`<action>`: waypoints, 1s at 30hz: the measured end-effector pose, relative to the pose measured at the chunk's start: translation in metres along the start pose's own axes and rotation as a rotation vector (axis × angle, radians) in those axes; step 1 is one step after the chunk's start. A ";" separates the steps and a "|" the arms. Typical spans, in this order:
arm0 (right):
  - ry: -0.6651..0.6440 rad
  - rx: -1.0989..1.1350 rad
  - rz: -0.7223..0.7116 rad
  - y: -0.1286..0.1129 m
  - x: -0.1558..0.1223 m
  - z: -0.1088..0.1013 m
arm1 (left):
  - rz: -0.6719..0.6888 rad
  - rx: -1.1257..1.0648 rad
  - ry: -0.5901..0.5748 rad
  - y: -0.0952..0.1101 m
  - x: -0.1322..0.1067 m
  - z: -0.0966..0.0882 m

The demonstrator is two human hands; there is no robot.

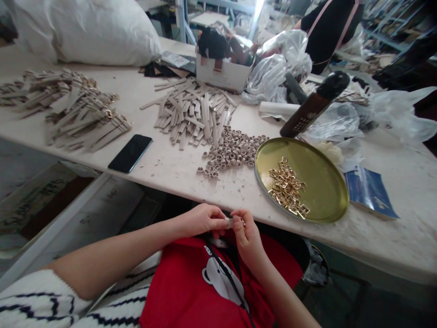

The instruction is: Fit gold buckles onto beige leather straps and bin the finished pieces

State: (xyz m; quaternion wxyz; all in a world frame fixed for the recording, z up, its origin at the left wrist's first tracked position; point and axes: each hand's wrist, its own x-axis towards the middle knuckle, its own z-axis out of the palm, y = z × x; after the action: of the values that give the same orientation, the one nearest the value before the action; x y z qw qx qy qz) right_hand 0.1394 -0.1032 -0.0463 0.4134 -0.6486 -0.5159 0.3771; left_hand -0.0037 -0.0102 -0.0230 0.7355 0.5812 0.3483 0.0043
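Worktable strewn with beige strips, loops, gold tray of buckles. Below its edge, left hand and right hand pinch one small strap piece together.

left hand, right hand, both pinching, touching, forearms converging

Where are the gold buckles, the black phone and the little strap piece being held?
gold buckles (pixel 287 189), head view, middle of the heap.
black phone (pixel 130 153), head view, centre of its dark screen.
strap piece (pixel 229 222), head view, the pale part that shows.
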 end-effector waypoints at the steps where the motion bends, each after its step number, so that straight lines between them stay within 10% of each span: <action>1: 0.004 -0.027 -0.005 0.002 0.000 0.000 | -0.022 0.034 -0.027 0.001 0.000 -0.002; 15: -0.002 -0.013 0.040 0.012 0.009 0.000 | 0.013 0.388 -0.130 0.013 0.017 -0.006; 26: 0.159 -0.538 0.065 0.004 0.061 -0.033 | 0.257 0.952 0.333 0.033 0.067 -0.014; 30: 0.359 -0.615 -0.057 -0.018 0.053 -0.069 | 0.361 1.022 0.483 0.050 0.051 -0.017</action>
State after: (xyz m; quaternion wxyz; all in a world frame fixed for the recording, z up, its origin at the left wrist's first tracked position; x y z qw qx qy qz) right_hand 0.2054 -0.0585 -0.0070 0.2931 -0.7840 -0.5424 0.0728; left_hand 0.0464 0.0413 -0.0071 0.2501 0.8942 0.3593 0.0933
